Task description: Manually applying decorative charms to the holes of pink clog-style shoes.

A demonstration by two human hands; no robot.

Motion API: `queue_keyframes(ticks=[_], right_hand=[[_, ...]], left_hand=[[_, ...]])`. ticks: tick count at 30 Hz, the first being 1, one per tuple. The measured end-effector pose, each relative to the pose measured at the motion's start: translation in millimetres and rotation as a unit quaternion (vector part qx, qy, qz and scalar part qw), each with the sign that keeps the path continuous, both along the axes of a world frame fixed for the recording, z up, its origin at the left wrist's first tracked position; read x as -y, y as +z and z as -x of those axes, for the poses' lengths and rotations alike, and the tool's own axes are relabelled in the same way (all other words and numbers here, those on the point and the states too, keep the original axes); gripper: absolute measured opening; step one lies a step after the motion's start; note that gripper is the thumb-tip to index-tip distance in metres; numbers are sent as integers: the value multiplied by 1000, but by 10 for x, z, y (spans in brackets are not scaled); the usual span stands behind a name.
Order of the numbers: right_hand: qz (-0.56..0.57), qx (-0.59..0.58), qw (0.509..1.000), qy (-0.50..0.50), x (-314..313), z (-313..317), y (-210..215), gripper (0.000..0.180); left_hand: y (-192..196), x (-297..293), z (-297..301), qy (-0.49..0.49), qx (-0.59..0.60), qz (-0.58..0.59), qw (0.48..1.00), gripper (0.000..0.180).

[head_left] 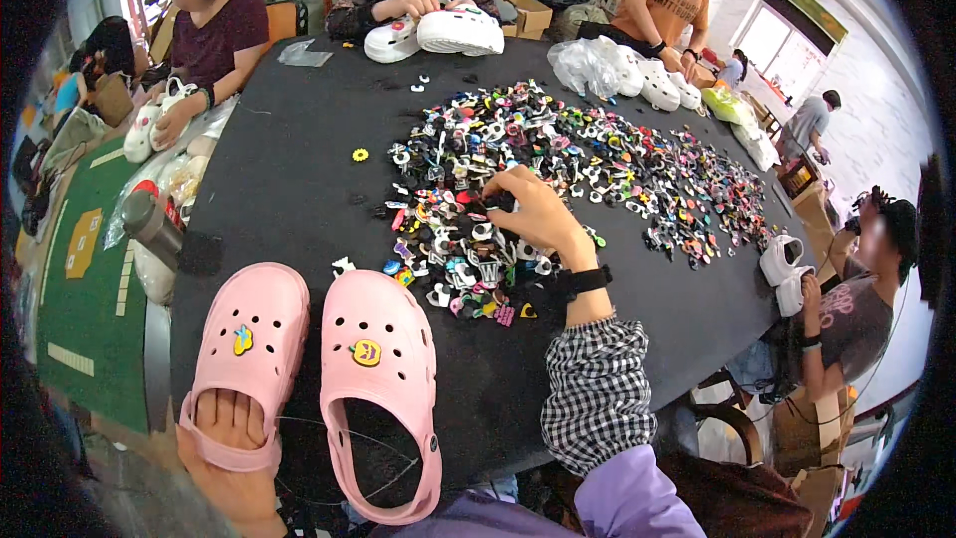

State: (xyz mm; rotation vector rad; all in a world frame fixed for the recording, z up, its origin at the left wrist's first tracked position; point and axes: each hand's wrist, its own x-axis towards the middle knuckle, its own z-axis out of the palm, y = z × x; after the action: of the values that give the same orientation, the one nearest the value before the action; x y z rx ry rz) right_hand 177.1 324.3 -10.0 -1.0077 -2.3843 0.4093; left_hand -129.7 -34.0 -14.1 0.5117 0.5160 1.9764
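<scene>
Pink clogs, side by side to the near left of the charm pile, toes pointing away from the wearer of the checked sleeve cover. Left hand sits inside the left clog, fingers showing through the heel opening; cannot tell whether they press or merely rest. Right hand over the pile's near part, thumb and forefinger close together at something dark; cannot tell whether a charm is pinched or only lies beneath.

Picking well, as I judge it: take one charm by its rim, leave its back stud free, and lift straight up so neighbours don't cling. A steady left hand would stop the clog rolling.

Counts. Pink clogs: two. Charms fitted: one each, a yellow-and-blue charm left, a pumpkin-like charm right. Left of the pile: one yellow flower charm. Within the pile: beyond counting. Beyond it, by a co-worker's hands: two white clogs.
</scene>
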Motion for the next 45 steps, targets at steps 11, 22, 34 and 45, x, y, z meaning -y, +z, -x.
queue_keyframes(ticks=[11, 22, 34, 45], right_hand=[[-171, 37, 984, -45, 0, 114, 50, 27], [-95, 57, 991, -72, 95, 373, 27, 18], [325, -275, 905, 5, 126, 186, 389, 21], [314, -239, 919, 17, 91, 76, 397, 30]], left_hand=[[-49, -20, -78, 27, -7, 23, 999, 68], [80, -80, -138, 16, 12, 32, 999, 65], [103, -76, -168, 36, 11, 47, 998, 62], [57, -78, -163, 44, 6, 45, 998, 69]])
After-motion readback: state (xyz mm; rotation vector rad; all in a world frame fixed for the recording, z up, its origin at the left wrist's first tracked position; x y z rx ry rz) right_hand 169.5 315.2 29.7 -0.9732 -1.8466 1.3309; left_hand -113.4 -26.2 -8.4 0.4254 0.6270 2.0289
